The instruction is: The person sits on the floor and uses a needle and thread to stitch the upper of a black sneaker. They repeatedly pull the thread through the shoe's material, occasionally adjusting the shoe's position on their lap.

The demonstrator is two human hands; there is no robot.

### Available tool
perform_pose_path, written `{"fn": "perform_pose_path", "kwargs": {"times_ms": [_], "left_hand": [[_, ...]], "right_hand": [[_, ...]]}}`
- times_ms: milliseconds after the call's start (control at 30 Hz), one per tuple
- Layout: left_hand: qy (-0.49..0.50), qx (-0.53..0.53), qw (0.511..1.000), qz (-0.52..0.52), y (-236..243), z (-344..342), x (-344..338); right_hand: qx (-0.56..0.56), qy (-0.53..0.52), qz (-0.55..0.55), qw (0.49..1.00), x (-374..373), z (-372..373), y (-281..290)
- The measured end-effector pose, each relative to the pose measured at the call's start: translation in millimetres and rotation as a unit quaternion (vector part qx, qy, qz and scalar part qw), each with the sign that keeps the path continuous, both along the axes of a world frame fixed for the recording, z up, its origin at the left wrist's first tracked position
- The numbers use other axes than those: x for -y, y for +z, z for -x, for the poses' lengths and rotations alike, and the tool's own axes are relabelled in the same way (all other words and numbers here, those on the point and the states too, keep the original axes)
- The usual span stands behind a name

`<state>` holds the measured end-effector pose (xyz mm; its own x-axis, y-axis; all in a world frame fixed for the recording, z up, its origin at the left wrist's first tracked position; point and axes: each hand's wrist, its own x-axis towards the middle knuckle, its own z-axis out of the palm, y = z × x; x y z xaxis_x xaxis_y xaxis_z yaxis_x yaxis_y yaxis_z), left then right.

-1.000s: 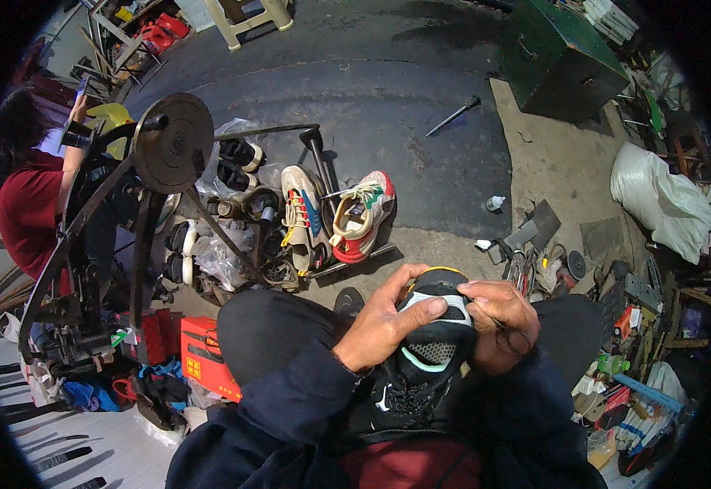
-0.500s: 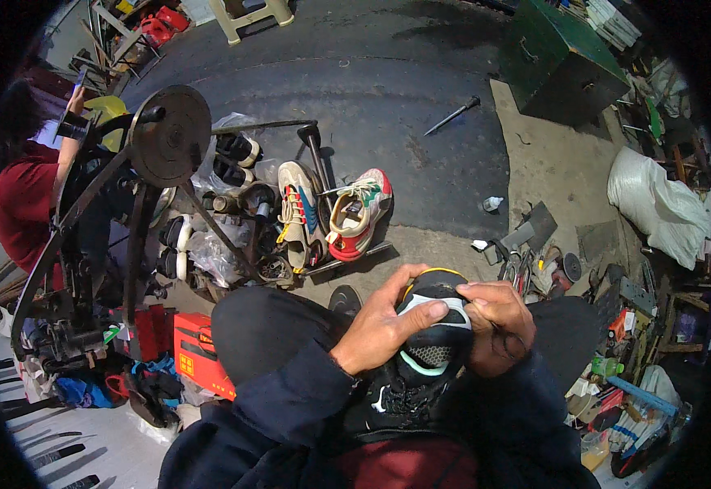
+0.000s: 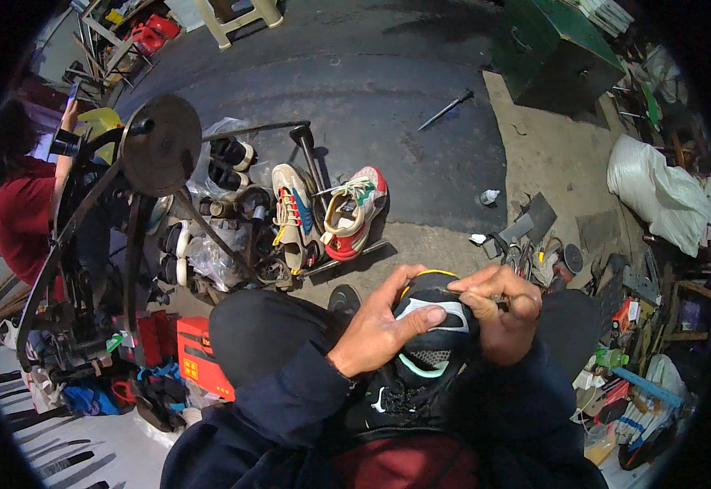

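Note:
Over my lap is a black sneaker (image 3: 434,341) with white and mint trim and a yellow edge at its far end. My left hand (image 3: 390,319) grips its left side, thumb lying across the white trim. At the far right edge of the shoe, my right hand (image 3: 502,308) is closed in a pinch, with the fingertips close against the upper. Something thin and dark seems to be between those fingertips, too small to make out. Black laces (image 3: 400,398) lie at the near end, by my jacket.
Ahead stand two multicoloured sneakers (image 3: 347,216) beside a metal shoe stand. A hand-cranked machine with a round wheel (image 3: 160,147) rises at left, near a person in a dark red top (image 3: 26,216). Tools (image 3: 522,253) and a white sack (image 3: 657,200) lie right; an orange-red box (image 3: 201,354) sits left.
My right hand has shifted slightly right, its fingers more extended at the shoe's edge. The left hand keeps its hold. The whole view has tilted a little.

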<state>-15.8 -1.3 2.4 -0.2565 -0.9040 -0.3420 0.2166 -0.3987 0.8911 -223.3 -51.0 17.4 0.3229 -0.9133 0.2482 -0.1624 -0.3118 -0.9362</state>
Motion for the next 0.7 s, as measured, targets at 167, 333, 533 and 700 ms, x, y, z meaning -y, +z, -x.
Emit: {"fn": "perform_pose_path", "kwargs": {"times_ms": [167,333,533,700], "left_hand": [[-0.013,-0.036,0.999,-0.030,0.8,2.8,-1.1],[-0.026,-0.048,0.998,-0.036,1.1,2.4,-1.7],[-0.035,-0.056,0.997,-0.042,6.0,-1.3,-0.7],[-0.029,-0.063,0.997,-0.038,4.3,-1.6,-0.9]], "right_hand": [[0.094,0.034,-0.221,0.970,13.7,11.5,4.6],[0.105,0.090,-0.273,0.952,26.2,23.4,5.1],[0.136,0.117,-0.269,0.946,28.1,24.0,-0.8],[0.151,0.069,-0.136,0.977,5.0,18.4,-7.6]]}}
